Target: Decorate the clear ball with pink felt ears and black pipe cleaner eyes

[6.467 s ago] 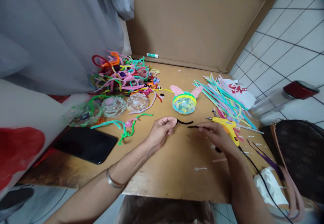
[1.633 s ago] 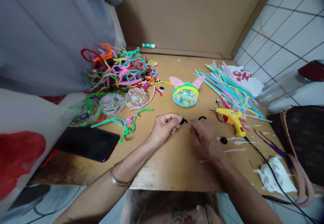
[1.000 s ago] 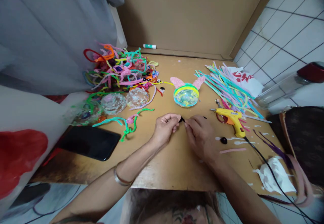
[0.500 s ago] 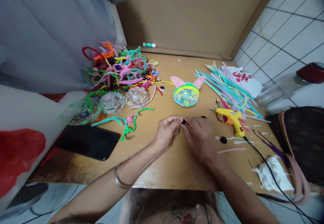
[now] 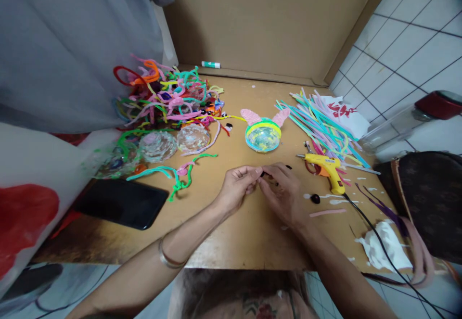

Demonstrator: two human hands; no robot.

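My left hand (image 5: 235, 186) pinches a small black piece (image 5: 263, 173) between thumb and forefinger above the table's middle. On the same piece, the fingertips of my right hand (image 5: 284, 196) close from the other side. Most of the piece is hidden by the fingers, so its kind is unclear. More dark bits show beside the right hand's fingers. Just beyond both hands sits a clear bowl-shaped shell (image 5: 263, 139) with yellow, green and blue fuzzy rims and two pink ears (image 5: 250, 116). A round black bead-like piece (image 5: 315, 198) lies to the right of my right hand.
A yellow glue gun (image 5: 327, 167) with a black cord lies at right, near loose pipe cleaners (image 5: 325, 121). Left are tangled pipe cleaners (image 5: 173, 97), clear shells (image 5: 193, 138) and a black phone (image 5: 124, 203). Crumpled tissue (image 5: 384, 247) and a brown bag (image 5: 422, 203) are right.
The fingers of my right hand have shifted slightly around the black piece, showing more dark bits beneath them. The whole view has drifted a little; the other things lie as before.
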